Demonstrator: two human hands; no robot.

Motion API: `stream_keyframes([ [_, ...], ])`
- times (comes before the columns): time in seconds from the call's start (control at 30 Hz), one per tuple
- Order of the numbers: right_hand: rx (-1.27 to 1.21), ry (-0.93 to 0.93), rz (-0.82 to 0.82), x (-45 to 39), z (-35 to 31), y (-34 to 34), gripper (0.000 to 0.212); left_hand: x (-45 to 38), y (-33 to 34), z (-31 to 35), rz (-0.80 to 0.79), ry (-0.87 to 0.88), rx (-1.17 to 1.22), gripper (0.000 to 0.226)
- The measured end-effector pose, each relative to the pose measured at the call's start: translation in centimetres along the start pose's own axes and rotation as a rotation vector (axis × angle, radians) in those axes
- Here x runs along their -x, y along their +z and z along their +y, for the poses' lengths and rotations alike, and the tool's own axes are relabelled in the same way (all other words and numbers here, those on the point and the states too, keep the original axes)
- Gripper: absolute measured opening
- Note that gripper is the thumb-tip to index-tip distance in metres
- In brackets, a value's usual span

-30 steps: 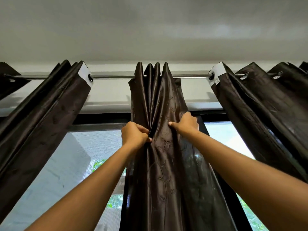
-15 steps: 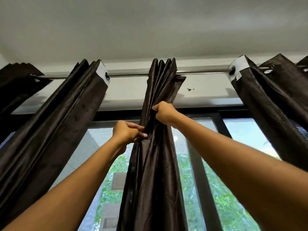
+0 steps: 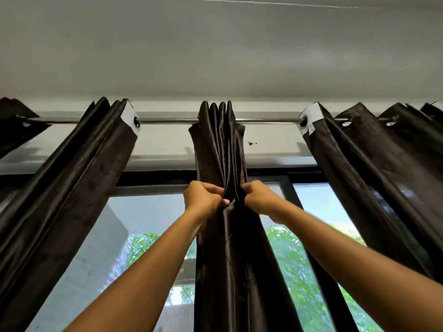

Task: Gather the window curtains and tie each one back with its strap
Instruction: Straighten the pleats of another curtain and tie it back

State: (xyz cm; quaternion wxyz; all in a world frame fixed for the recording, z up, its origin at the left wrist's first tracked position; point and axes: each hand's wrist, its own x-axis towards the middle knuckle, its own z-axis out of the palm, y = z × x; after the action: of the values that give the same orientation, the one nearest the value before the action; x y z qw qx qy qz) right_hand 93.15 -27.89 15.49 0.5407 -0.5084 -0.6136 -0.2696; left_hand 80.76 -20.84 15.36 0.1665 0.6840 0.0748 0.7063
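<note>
Middle curtain: a dark brown, glossy satin curtain panel (image 3: 223, 149) hangs from the rod at the centre of the view, already gathered into tight vertical pleats; it falls straight down past the bottom edge.
Left hand: the left hand (image 3: 203, 198) is closed in a fist-like grip on the left side of the gathered folds, thumb tip pressed against the fabric, just below the top of the window frame.
Right hand: the right hand (image 3: 260, 197) pinches the right side of the same folds, its grip shut on the cloth; the fingertips are buried in the fabric.
Hands together: both sit at about the same height, close to each other, with only a narrow bunch of curtain between them.
Arms: two bare forearms reach up from the lower corners of the view.
Rod: a silver metal curtain rod (image 3: 167, 120) runs horizontally under the ceiling, passing through the curtain eyelets.
Left curtain: another dark brown pleated panel (image 3: 72, 183) hangs well apart to the left, slanting down and outward.
Right curtain: a matching dark panel (image 3: 374, 178) hangs well apart to the right, its white lining visible at the top edge.
Window: a black-framed window (image 3: 286, 185) stands behind the curtains, with green foliage visible outside.
Strap: I cannot tell where it is.
</note>
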Motion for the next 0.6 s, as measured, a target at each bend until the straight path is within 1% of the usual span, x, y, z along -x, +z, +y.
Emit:
stream_keyframes([
  [0.1, -0.023, 0.007, -0.015, 1.5, -0.4, 1.0, 0.017, 1.8, -0.8, -0.3, 0.035, 0.031, -0.053, 0.02],
  [0.2, -0.016, 0.025, 0.023, 4.3, -0.6, 1.7, 0.015, 4.9, -1.5, -0.6, 0.056, 0.116, -0.098, 0.007],
  [0.27, 0.014, 0.034, 0.06, 6.3, -0.7, 2.1, 0.019, 7.6, -2.3, -0.8, 0.077, 0.141, -0.165, 0.015],
  [0.37, 0.034, 0.007, 0.105, 10.4, -0.5, 2.4, 0.037, 12.9, -3.4, -1.2, 0.103, 0.174, -0.244, 0.011],
  [0.4, 0.022, 0.0, 0.107, 12.2, -0.4, 2.5, 0.039, 14.9, -3.7, -1.5, 0.108, 0.178, -0.252, 0.013],
  [0.47, 0.017, -0.007, 0.094, 16.1, -0.1, 2.6, 0.04, 19.0, -4.2, -2.2, 0.104, 0.158, -0.252, 0.018],
  [0.57, 0.032, -0.002, 0.057, 22.8, 0.5, 3.0, 0.032, 25.7, -5.0, -3.4, 0.084, 0.121, -0.275, 0.02],
  [0.6, 0.054, 0.001, 0.038, 25.1, 0.5, 3.0, 0.033, 27.8, -5.3, -3.8, 0.087, 0.102, -0.285, 0.02],
])
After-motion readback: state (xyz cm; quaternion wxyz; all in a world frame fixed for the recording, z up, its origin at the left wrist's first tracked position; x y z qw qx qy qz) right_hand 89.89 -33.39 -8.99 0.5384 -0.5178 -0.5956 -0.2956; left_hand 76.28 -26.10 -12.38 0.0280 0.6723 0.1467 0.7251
